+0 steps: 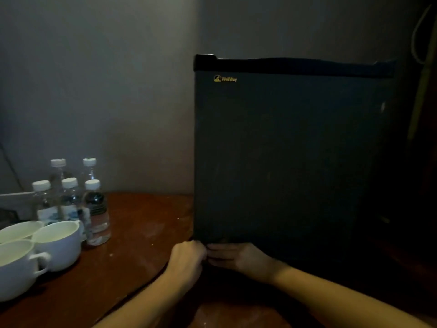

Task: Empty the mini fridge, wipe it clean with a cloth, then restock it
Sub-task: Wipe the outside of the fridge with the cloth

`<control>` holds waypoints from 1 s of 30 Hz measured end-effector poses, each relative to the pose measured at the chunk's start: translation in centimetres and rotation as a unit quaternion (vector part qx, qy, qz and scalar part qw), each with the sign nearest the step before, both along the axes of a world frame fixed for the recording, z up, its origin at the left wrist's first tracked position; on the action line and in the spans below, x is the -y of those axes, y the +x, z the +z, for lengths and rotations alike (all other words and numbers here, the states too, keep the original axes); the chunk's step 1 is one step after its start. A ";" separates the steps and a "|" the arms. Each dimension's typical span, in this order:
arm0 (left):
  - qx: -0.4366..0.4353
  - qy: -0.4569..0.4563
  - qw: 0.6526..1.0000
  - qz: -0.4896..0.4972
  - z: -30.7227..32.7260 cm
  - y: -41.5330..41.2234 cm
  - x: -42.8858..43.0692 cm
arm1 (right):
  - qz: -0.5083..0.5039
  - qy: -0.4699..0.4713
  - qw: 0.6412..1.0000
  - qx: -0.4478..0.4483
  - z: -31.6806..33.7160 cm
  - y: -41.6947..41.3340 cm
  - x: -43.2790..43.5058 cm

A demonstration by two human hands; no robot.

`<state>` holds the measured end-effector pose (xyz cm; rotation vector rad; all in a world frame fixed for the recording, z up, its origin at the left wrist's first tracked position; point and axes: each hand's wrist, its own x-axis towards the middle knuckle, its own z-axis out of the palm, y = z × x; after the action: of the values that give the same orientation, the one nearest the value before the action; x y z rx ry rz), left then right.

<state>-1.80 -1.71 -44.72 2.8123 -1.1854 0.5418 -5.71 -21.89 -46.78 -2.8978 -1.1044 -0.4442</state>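
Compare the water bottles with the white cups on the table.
The water bottles are clear, tall and narrow; the cups are opaque white, low and wide. The bottles are capped; the cups are open-topped. The bottles stand behind, nearer the wall; the cups sit in front. Both stand upright on the wooden table, left of the closed mini fridge.

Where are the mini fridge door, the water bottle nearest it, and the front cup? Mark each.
mini fridge door [293, 150], head view, middle of the dark panel.
water bottle [96, 221], head view, clear body below the label.
front cup [14, 280], head view, white outer wall.
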 end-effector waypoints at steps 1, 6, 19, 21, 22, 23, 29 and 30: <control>-0.044 -0.016 0.999 0.020 -0.3 -0.4 -0.5 | -0.005 -0.015 1.000 0.001 -0.4 -0.2 -0.2; -0.271 -0.409 0.871 0.026 1.4 -2.5 -2.1 | -0.067 0.340 0.926 0.145 3.8 -2.4 -1.7; -0.423 -0.562 0.676 -0.222 9.8 -8.6 5.3 | -0.134 0.746 0.639 0.129 12.6 -7.8 -3.2; -0.251 -0.577 0.748 -0.213 10.1 -6.6 4.9 | -0.160 0.682 0.627 0.342 14.2 -8.2 0.0; -0.154 -0.590 0.770 -0.189 10.6 -5.1 4.6 | -0.183 0.632 0.616 0.433 15.3 -8.3 2.1; -0.083 -0.601 0.778 -0.161 11.3 -3.6 4.2 | -0.213 0.588 0.602 0.497 16.5 -8.4 4.4; 0.024 -0.565 0.806 -0.177 18.5 4.3 2.9 | -0.368 0.537 0.573 0.497 24.5 -5.7 13.3; 0.031 -0.554 0.809 -0.196 19.6 4.8 3.2 | -0.386 0.544 0.559 0.493 25.2 -4.8 13.5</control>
<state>2.98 -4.89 -25.12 1.5235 -0.9291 0.8949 -10.47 -35.38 -21.57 -1.5598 0.6303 -1.9575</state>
